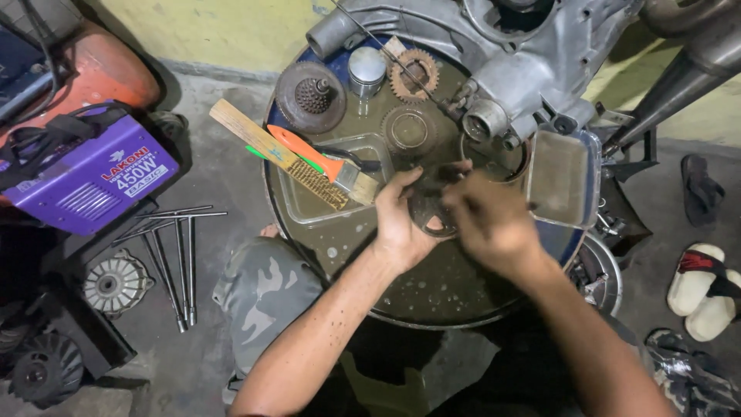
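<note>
while both hands' grip holds a dark ring part (429, 207), the oily drum top (432, 286) sits on grey concrete floor (208, 177).

Grey concrete floor (216, 193), stained, meets a yellow-painted wall (231, 31) along its far edge. Purple welding machine (89, 181) sits on the floor left of the round oily drum top (432, 293); T-handle wrenches (174, 255) lie between them. Sandals (702, 289) right of the drum, dim light overall.
</note>
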